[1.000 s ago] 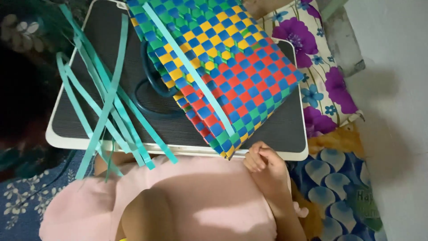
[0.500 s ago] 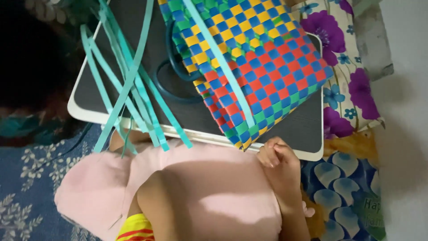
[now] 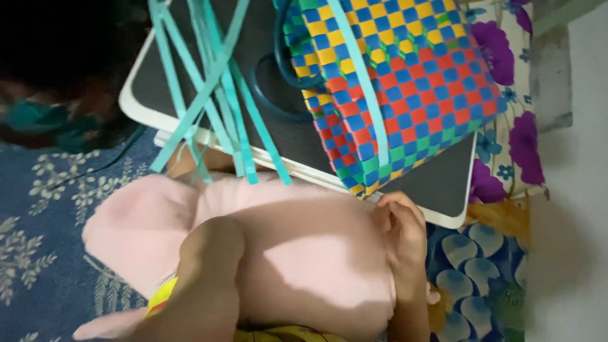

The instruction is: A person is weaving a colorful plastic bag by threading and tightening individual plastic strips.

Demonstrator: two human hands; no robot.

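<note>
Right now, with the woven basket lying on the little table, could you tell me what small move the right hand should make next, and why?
Probably pinch the basket's near corner. The right hand sits curled at the table's front edge, just below that corner, seemingly holding nothing. The corner overhangs the edge, within easy reach. The loose teal strips lie away on the left, and the left hand is not clearly visible.

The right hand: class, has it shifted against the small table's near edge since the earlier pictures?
No. The right hand sits curled at the woven basket's lowest corner, just by the table's near edge, as before; only the camera view has shifted.
</note>
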